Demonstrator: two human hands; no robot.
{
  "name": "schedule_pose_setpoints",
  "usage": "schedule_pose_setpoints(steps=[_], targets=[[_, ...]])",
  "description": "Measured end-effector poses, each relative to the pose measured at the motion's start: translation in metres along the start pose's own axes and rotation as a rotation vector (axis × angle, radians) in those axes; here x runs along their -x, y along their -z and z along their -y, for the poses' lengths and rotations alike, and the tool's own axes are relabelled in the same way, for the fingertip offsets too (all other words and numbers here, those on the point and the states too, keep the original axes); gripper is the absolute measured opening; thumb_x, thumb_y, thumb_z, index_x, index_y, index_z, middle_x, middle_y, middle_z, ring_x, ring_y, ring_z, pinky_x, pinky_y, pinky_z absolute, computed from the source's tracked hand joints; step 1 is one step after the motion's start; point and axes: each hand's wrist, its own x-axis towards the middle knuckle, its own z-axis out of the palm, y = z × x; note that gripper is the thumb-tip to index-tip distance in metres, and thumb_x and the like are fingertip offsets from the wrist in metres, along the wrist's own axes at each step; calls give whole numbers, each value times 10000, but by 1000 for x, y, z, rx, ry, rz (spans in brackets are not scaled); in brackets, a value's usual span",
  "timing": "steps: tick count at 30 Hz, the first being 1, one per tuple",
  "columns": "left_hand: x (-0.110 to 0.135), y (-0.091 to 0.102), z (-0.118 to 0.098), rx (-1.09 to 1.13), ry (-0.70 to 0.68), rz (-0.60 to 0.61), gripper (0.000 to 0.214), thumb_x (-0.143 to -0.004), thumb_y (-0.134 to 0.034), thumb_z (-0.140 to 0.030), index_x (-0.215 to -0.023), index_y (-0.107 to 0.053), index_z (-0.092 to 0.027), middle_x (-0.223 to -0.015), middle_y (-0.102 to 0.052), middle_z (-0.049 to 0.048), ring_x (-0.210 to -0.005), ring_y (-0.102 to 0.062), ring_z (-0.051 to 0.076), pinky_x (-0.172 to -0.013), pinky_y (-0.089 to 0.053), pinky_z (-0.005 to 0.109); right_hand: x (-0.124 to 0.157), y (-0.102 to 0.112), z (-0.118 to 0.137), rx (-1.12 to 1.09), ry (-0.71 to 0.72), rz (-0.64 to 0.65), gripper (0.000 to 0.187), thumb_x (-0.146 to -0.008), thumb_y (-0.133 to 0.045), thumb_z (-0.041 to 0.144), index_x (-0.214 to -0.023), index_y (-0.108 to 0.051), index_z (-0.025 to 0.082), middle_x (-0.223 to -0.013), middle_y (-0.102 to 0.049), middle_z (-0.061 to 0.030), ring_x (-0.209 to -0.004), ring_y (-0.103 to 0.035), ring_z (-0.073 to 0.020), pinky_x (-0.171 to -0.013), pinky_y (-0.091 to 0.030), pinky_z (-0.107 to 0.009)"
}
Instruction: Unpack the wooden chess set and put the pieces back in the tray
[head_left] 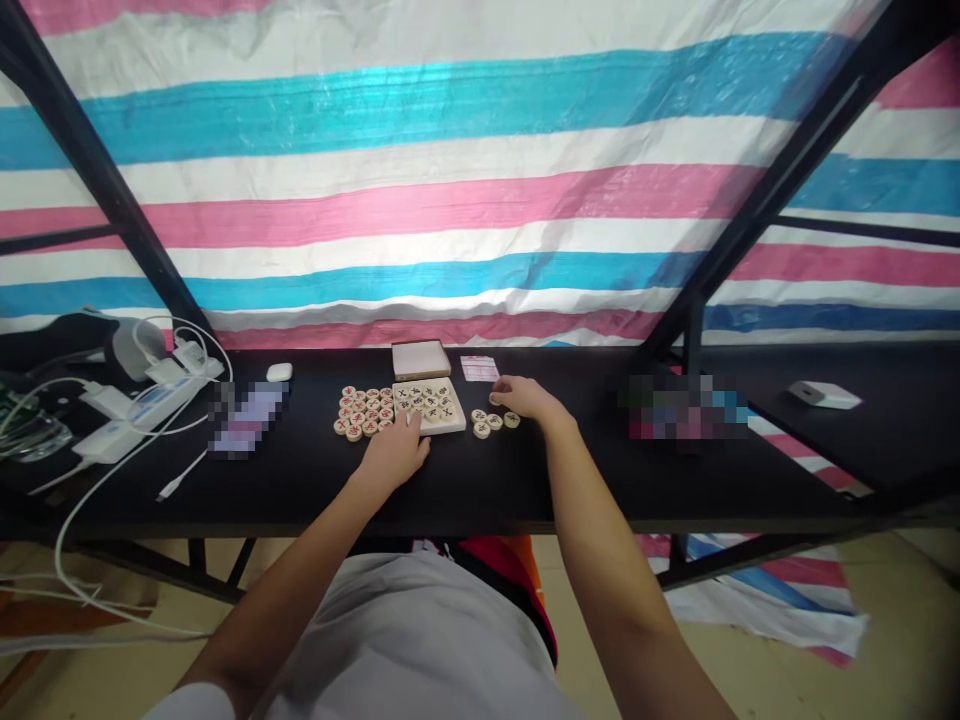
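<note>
An open white box (pixel 450 425) on the black table holds several round wooden xiangqi pieces (pixel 431 402) with dark characters. My left hand (pixel 390 455) reaches over the box's front left corner, fingers apart and stretched onto the pieces inside, thumb at the front edge. Left of the box, red-marked xiangqi pieces (pixel 364 405) stand in rows, the nearest ones partly covered by that hand. On the other side, my right hand (pixel 529 397) is closed in a pinch around a pale xiangqi piece (pixel 494 398). Several loose dark-marked pieces (pixel 481 430) lie just below it.
Behind the box lies its lid (pixel 420 359), beside a pink-and-white card (pixel 479 369). A white earphone case (pixel 279 372), a blurred phone (pixel 249 420) and a power strip (pixel 154 405) with cables occupy the left. Blurred coloured items (pixel 682 410) sit at right, near a frame post (pixel 691 335).
</note>
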Motion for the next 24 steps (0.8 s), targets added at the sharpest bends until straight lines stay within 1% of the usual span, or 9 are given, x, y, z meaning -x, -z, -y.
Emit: schedule_pose_setpoints(steps=[3, 7, 11, 13, 15, 17, 19, 22, 24], targets=[[-3, 0, -4, 1, 15, 6, 459, -913, -403, -303, -1340, -409, -135, -1159, -558, 147, -921, -623, 254, -709, -500, 333, 1, -4, 5, 16, 32, -38, 262, -778, -557, 312, -991, -656, 196, -974, -671, -70, -819, -609, -184, -666, -408, -245], [2, -2, -6, -38, 4, -43, 493, -921, -377, -296, -1401, -337, -194, -1196, -531, 147, -923, -621, 260, -661, -497, 322, 0, -9, 8, 50, 77, -62, 251, -792, -544, 302, -982, -667, 191, -961, -669, -81, -838, -611, -196, -676, -408, -255], [8, -3, -6, -70, -28, -83, 396, -922, -370, -280, -1304, -448, -213, -1195, -518, 136, -887, -621, 250, -612, -481, 299, 1, -9, 11, 59, 126, -141, 233, -774, -566, 274, -950, -676, 167, -928, -661, -97, -830, -602, -207, -709, -418, -280], [9, -4, -6, -71, -59, -96, 349, -918, -374, -255, -1243, -490, -202, -1178, -522, 128, -847, -620, 232, -605, -473, 294, 4, -7, 17, -29, 206, -234, 252, -768, -565, 256, -978, -666, 161, -922, -657, -90, -814, -594, -189, -738, -427, -284], [10, -5, -5, -63, -83, -108, 312, -915, -377, -230, -1193, -513, -194, -1158, -527, 120, -833, -615, 218, -611, -467, 288, 10, -6, 27, -177, 343, -268, 263, -766, -552, 247, -993, -655, 163, -898, -658, -62, -787, -586, -162, -745, -437, -275], [10, -7, -4, -53, -94, -113, 283, -919, -371, -223, -1148, -533, -188, -1102, -547, 109, -838, -610, 213, -621, -460, 281, 17, -7, 40, -294, 490, -199, 239, -754, -541, 225, -954, -658, 167, -850, -660, -32, -757, -579, -142, -721, -443, -257], [11, -9, -3, -51, -103, -110, 268, -924, -361, -223, -1112, -547, -181, -1036, -565, 97, -840, -606, 212, -627, -455, 278, 23, -11, 54, -323, 593, -91, 220, -720, -551, 192, -906, -666, 165, -822, -657, -19, -739, -574, -134, -697, -440, -244], [11, -9, -3, -63, -113, -106, 256, -920, -362, -217, -1085, -552, -170, -997, -574, 89, -828, -604, 216, -622, -450, 280, 31, -19, 68, -279, 666, 47, 209, -699, -570, 182, -877, -677, 162, -780, -647, -10, -707, -568, -129, -675, -434, -236], [11, -8, -3, -67, -118, -103, 248, -913, -369, -211, -1078, -549, -168, -998, -573, 90, -820, -603, 215, -618, -448, 282, 33, -23, 72, -226, 685, 88, 208, -709, -574, 196, -884, -683, 167, -754, -643, -7, -693, -569, -130, -667, -429, -235]])
